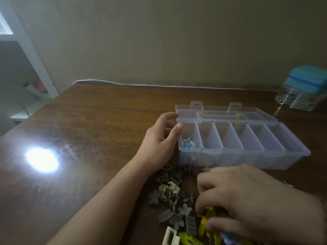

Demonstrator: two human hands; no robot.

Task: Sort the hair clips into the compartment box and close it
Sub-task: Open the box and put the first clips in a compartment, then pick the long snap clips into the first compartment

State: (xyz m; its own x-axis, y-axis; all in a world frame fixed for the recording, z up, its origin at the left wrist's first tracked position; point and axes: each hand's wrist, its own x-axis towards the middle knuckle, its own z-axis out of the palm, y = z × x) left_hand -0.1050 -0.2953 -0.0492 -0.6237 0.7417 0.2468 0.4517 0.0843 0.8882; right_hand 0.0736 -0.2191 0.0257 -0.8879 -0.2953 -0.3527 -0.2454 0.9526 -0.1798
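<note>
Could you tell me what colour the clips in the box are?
Blue clips, seen in the head view.

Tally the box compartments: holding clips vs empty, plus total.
Compartment box, by compartment:
Holding blue clips: 1
Apparently empty: 5
Total: 6

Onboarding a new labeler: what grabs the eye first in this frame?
The bright glare patch on the wooden table at left. Then the clear compartment box, lid open, with the left hand at its left end, and the right hand over the pile of hair clips in front.
</note>
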